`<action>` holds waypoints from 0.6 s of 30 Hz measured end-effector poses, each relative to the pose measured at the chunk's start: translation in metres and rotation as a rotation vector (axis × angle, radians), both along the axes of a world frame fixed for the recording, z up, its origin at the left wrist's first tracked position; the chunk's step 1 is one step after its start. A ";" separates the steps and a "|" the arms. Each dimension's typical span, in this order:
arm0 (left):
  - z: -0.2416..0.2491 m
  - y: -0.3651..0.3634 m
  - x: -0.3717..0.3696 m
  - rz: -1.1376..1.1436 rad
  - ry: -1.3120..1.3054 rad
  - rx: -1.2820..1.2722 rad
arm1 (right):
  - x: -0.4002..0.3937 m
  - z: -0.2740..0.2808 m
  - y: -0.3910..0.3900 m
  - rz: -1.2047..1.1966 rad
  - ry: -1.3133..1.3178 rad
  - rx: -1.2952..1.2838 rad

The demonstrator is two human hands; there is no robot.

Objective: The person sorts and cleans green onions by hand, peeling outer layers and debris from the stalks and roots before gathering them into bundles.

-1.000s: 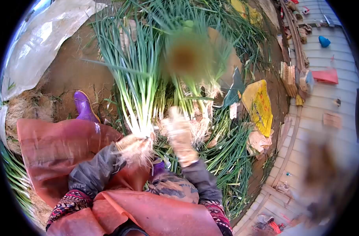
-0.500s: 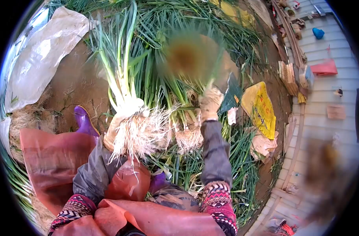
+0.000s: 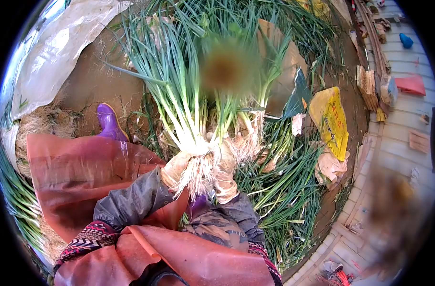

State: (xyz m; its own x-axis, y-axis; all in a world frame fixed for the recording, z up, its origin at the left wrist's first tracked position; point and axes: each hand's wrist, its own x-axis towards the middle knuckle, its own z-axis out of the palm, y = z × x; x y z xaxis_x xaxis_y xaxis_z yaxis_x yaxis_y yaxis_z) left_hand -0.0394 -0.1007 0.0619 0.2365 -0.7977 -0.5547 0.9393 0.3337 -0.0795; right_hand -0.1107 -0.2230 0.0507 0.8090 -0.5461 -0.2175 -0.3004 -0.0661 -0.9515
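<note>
A bunch of green onions [image 3: 182,114] stands upright in front of me, its leaves fanned away and its pale roots [image 3: 197,175] hanging towards me. My left hand [image 3: 175,169], in a tan glove, is closed around the lower left of the bunch near the root end. From the right, my gloved right hand [image 3: 224,172] closes on the same bunch, close beside the roots. Fingers of both hands are partly hidden by stalks and roots. Just beyond the right hand lie more onions with matted roots [image 3: 248,143].
Cut green onions [image 3: 289,205] are heaped to the right, with more at the far left. A yellow bag [image 3: 329,121] lies right of them. A pale plastic sheet [image 3: 50,62] covers ground at upper left. A purple boot [image 3: 111,121] and a red apron [image 3: 84,176] are near me.
My right hand has come back from the farther onions to the bunch by my left hand. The bunch has shifted right and now stands more upright.
</note>
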 end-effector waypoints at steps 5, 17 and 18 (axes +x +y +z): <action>0.000 0.002 0.003 0.066 0.007 -0.040 | 0.027 0.067 -0.004 -0.025 0.146 0.076; 0.019 -0.006 0.019 -0.087 -0.194 0.202 | 0.086 0.083 -0.057 0.106 0.218 0.156; 0.025 -0.010 0.024 -0.114 -0.239 0.193 | 0.078 0.093 -0.051 0.160 0.189 0.274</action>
State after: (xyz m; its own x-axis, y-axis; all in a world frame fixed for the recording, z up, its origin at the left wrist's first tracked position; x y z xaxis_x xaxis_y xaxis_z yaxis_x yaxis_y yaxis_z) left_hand -0.0156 -0.1108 0.0870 0.2938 -0.7117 -0.6380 0.9558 0.2130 0.2025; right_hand -0.0323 -0.2738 0.1434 0.8109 -0.3171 -0.4919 -0.4790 0.1232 -0.8691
